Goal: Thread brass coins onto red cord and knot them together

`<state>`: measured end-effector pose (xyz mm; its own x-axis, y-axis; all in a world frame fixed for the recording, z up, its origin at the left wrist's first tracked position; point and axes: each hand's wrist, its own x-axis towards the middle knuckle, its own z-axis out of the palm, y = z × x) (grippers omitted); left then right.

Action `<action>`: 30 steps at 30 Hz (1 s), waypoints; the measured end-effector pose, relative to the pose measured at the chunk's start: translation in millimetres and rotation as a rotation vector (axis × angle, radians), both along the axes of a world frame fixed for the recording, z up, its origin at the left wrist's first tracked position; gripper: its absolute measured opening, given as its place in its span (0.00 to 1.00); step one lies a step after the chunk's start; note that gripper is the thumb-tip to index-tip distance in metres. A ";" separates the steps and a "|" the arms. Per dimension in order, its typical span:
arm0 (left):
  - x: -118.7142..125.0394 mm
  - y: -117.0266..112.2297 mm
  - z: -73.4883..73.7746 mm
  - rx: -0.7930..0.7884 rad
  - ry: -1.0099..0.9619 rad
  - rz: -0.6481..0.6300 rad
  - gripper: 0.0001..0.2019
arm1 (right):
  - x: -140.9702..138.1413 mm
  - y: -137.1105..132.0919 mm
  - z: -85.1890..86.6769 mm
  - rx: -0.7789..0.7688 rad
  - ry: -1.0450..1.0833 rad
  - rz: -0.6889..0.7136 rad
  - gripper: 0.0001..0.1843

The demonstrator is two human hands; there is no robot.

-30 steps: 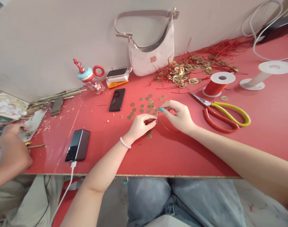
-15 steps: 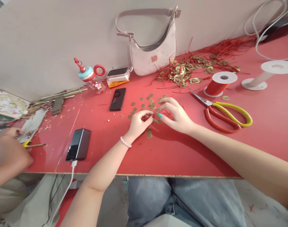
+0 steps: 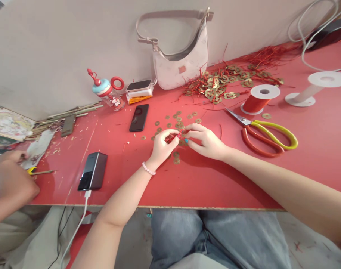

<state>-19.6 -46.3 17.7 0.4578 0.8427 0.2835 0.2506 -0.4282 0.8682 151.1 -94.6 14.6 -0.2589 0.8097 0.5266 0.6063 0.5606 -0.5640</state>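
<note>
Left hand (image 3: 165,146): thumb and forefinger pinched on red cord (image 3: 181,133), other fingers curled behind. Right hand (image 3: 206,142) comes in from 3 o'clock, fingertips right at the cord, thumb with teal nail set apart below the forefinger; can't tell whether it has hold of the cord or only touches it. Cord sits between the two sets of fingertips, just above the tabletop (image 3: 215,183). Pink bead bracelet (image 3: 148,169) on left wrist.

Clock centred on the fingertips, 12 = toward the wall. Loose brass coins (image 3: 179,124) lie flat under and around the hands, mostly 10 to 1, a few at 6. Some are partly hidden by the fingers.

Further out: handbag (image 3: 181,73) at 12 against the wall. Heap of coins tied with red cord (image 3: 223,79) at 1, touching or close to the bag, can't tell which. Spool of red cord (image 3: 256,105) upright at 2, bare white spool (image 3: 312,88) tilted beyond it. Scissors (image 3: 258,123) at 3, blades apart slightly if at all, tips toward the heap. Black phone (image 3: 139,117) flat at 10, drinking cup (image 3: 114,101) past it. Second phone (image 3: 139,86) on a box at 11. Power bank (image 3: 92,172) at 8, white cable (image 3: 85,205) plugged in. Co-worker's hand (image 3: 16,173) well apart, between 8 and 9.
</note>
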 end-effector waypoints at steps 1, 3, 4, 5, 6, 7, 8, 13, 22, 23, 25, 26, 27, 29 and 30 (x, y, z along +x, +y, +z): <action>-0.2 0.2 -0.1 0.024 0.013 -0.019 0.05 | 0.1 -0.1 0.7 -0.018 0.037 0.004 0.07; -0.5 0.3 -0.5 0.061 0.050 -0.067 0.05 | 0.4 0.0 1.8 -0.087 0.121 -0.012 0.06; -0.6 0.1 -0.6 0.071 0.074 -0.095 0.05 | 0.6 0.1 2.2 -0.126 0.151 -0.030 0.06; -0.7 -0.2 -0.5 0.077 0.097 -0.120 0.06 | 0.6 0.3 2.3 -0.159 0.167 -0.050 0.06; -0.8 -0.6 -0.1 0.081 0.119 -0.140 0.06 | 0.6 0.5 2.1 -0.183 0.171 -0.067 0.06; -1.1 -0.6 0.4 0.087 0.137 -0.151 0.07 | 0.3 0.7 1.6 -0.198 0.167 -0.076 0.06; -1.7 -0.1 1.0 0.098 0.154 -0.153 0.07 | -0.1 0.8 0.7 -0.207 0.161 -0.077 0.07; -10.1 22.3 1.5 0.219 0.232 -0.087 0.09 | -3.0 1.8 -5.8 -0.220 0.145 -0.065 0.08; -38.3 129.3 1.0 0.209 0.740 0.624 0.23 | -1.5 3.4 -9.0 -0.194 0.130 -0.063 0.07; -38.9 138.1 1.2 0.156 0.806 0.661 0.25 | -1.4 3.3 -9.0 -0.193 0.128 -0.059 0.07; -38.6 151.1 0.9 0.106 0.897 0.676 0.26 | -1.2 3.1 -8.9 -0.191 0.125 -0.052 0.07; -38.0 155.3 0.4 0.100 0.924 0.682 0.27 | -1.1 3.0 -8.7 -0.190 0.123 -0.049 0.07; -37.4 158.1 -0.1 0.104 0.942 0.686 0.27 | -1.0 2.8 -8.6 -0.190 0.123 -0.046 0.07; -36.3 160.6 -0.9 0.117 0.958 0.692 0.28 | -0.8 2.4 -8.1 -0.192 0.121 -0.041 0.07; -35.9 160.7 -1.0 0.124 0.961 0.691 0.29 | -0.7 2.2 -7.9 -0.194 0.120 -0.038 0.07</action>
